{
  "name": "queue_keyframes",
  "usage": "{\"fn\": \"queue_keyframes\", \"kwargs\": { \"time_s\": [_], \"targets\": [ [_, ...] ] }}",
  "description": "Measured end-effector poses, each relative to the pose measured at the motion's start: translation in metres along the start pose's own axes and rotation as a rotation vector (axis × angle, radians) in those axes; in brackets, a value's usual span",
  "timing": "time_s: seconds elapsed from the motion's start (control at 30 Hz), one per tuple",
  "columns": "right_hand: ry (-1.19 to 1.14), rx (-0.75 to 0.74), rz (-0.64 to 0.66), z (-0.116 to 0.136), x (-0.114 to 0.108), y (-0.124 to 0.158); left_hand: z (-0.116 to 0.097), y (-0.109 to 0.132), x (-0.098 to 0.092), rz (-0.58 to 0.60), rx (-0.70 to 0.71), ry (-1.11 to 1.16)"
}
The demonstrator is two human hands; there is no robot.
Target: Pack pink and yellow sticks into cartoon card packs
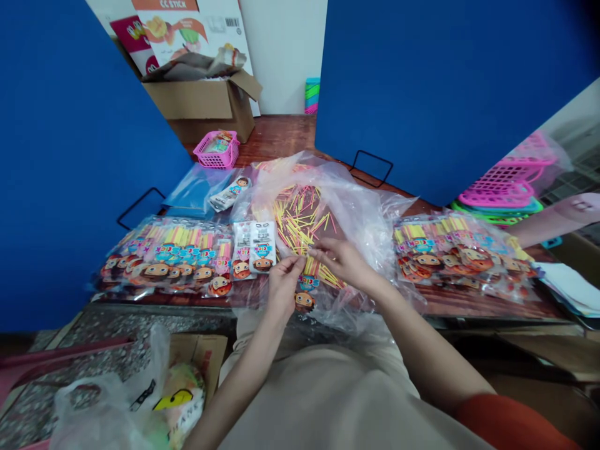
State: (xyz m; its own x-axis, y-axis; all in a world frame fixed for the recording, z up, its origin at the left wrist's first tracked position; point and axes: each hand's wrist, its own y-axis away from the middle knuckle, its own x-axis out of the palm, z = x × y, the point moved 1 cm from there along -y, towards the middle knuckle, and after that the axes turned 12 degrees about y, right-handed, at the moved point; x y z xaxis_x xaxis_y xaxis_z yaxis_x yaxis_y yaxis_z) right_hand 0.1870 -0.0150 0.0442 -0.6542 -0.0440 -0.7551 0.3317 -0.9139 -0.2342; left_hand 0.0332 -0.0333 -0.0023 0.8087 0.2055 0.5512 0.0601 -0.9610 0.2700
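Observation:
My left hand [284,284] is closed in a pinch at the upper edge of a clear printed packet [305,301] with a cartoon face. My right hand [344,264] reaches in from the right, fingertips pinched together close to the left ones; what lies between them is too small to make out. Thin yellow and pink sticks [300,215] lie loose in a large clear plastic bag [370,231] spread open just beyond both hands. Left of my left hand lie two flat printed packets [261,247].
Filled stick packets [173,256] are lined up on the left, with another pile [450,250] on the right. A pink basket [218,150] and cardboard box [201,103] stand behind. Blue panels [422,94] flank the table. Stacked baskets [501,181] sit far right.

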Motion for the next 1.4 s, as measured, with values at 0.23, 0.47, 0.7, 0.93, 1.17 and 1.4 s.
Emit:
{"fn": "queue_keyframes", "kwargs": {
  "time_s": [0.23, 0.47, 0.7, 0.93, 1.17, 1.4],
  "targets": [
    [-0.007, 0.047, -0.045, -0.006, -0.005, -0.005, -0.008, 0.004, 0.005, 0.091, -0.097, -0.051],
    [-0.088, 0.028, 0.031, -0.011, -0.007, -0.003, -0.012, 0.007, 0.002, 0.183, -0.208, -0.165],
    [-0.144, 0.034, -0.041, -0.005, -0.007, 0.009, -0.007, 0.008, 0.006, 0.219, -0.156, -0.23],
    [-0.531, 0.262, -0.341, 0.002, 0.001, 0.027, 0.004, 0.008, 0.027, 0.257, -0.126, -0.261],
    [-0.155, 0.354, -0.708, -0.056, -0.101, 0.042, -0.011, 0.001, 0.022, 0.253, 0.142, -0.566],
    [0.523, 0.527, -0.511, -0.13, -0.151, 0.053, -0.066, -0.042, -0.026, -0.096, 0.644, -1.483]
  ]
}}
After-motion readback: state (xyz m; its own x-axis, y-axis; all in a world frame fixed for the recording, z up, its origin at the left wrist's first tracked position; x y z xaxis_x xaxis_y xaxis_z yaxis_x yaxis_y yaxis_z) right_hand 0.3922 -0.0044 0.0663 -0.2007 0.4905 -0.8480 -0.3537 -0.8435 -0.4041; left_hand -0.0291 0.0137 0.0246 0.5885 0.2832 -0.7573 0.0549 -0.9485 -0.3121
